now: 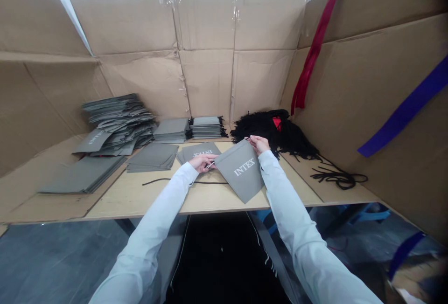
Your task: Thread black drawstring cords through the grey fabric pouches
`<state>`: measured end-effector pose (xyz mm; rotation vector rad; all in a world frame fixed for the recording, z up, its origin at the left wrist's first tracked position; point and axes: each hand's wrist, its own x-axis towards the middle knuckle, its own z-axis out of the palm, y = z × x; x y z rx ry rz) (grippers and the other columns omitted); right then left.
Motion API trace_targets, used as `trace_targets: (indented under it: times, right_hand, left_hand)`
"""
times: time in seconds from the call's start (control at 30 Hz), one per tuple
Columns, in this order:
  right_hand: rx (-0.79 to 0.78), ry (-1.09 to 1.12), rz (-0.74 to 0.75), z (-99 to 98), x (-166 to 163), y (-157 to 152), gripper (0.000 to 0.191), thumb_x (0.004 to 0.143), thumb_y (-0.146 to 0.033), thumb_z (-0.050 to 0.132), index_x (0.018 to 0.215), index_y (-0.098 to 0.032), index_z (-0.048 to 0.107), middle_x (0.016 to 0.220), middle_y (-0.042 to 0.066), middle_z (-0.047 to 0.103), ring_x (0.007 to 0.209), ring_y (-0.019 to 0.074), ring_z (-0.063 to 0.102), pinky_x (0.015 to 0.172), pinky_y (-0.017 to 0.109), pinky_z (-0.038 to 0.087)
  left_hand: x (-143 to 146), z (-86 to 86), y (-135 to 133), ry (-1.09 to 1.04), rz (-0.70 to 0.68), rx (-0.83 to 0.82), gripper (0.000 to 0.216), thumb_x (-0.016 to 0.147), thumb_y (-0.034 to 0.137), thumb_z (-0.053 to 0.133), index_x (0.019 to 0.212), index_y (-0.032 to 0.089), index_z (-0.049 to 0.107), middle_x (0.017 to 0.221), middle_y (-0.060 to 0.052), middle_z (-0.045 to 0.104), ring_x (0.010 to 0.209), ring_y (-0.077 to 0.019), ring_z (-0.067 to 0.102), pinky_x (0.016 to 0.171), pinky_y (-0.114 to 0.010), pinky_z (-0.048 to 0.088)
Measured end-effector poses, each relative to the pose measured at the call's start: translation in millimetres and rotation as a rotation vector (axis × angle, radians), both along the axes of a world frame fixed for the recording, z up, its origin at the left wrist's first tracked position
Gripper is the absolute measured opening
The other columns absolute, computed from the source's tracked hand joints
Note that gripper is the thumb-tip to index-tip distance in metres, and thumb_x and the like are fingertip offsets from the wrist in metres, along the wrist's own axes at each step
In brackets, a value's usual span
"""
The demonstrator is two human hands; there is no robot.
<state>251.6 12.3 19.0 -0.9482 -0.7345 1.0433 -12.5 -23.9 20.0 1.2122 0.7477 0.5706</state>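
Observation:
A grey fabric pouch [241,173] printed with white INTEX lettering is held tilted over the wooden table [140,196]. My left hand [202,162] grips its left top corner, together with a thin metal tool whose tip shows by the fingers. My right hand [259,144] pinches the pouch's right top corner. A black cord [164,181] lies on the table under my left arm and runs toward the pouch. Another grey INTEX pouch [196,151] lies flat just behind my left hand.
Stacks of grey pouches [119,120] fill the left and back of the table, with a finished stack [206,127] at the rear. A heap of black cords [276,131] lies at the right. Cardboard walls [210,47] enclose the table, with red and purple straps on the right wall.

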Motion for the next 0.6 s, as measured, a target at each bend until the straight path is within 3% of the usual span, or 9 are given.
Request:
trace_targets:
  times: [0.23, 0.4, 0.5, 0.6]
  right_hand:
    - [-0.039, -0.131, -0.015, -3.8, 3.0, 5.5, 0.01, 0.063, -0.021, 0.06, 0.063, -0.015, 0.051, 0.057, 0.001, 0.059, 0.046, 0.009, 0.052, 0.043, 0.02, 0.039]
    - [-0.035, -0.447, -0.194, -6.5, 2.1, 7.4, 0.012, 0.066, -0.025, 0.052, 0.061, -0.019, 0.043, 0.051, -0.003, 0.051, 0.048, 0.0105, 0.046, 0.056, 0.026, 0.039]
    - [0.002, -0.681, -0.33, -7.4, -0.8, 5.1, 0.012, 0.068, -0.026, 0.048, 0.062, -0.021, 0.039, 0.05, -0.003, 0.047, 0.055, 0.0135, 0.045, 0.066, 0.03, 0.036]
    - [0.013, -0.77, -0.381, -7.2, -3.2, 1.9, 0.01, 0.071, -0.028, 0.042, 0.067, -0.022, 0.036, 0.054, -0.002, 0.046, 0.057, 0.0151, 0.044, 0.068, 0.03, 0.034]
  left_hand:
    - [0.5, 5.1, -4.2, -0.014, 0.015, 0.039, 0.032, 0.064, 0.016, 0.053, 0.095, 0.013, 0.059, 0.1, -0.013, 0.057, 0.074, -0.0185, 0.058, 0.027, -0.011, 0.013]
    - [1.1, -0.1, 0.3, 0.031, 0.111, 0.061, 0.033, 0.066, 0.013, 0.056, 0.099, 0.012, 0.057, 0.098, -0.013, 0.058, 0.074, -0.0167, 0.059, 0.027, -0.011, 0.013]
    - [1.4, -3.3, 3.3, 0.027, 0.159, 0.076, 0.029, 0.067, 0.014, 0.056, 0.096, 0.013, 0.059, 0.101, -0.012, 0.057, 0.075, -0.0154, 0.059, 0.027, -0.009, 0.02]
    - [3.4, -4.5, 3.7, -0.004, 0.183, 0.065, 0.024, 0.067, 0.013, 0.057, 0.091, 0.01, 0.061, 0.096, -0.013, 0.059, 0.077, -0.0155, 0.059, 0.039, -0.011, 0.038]
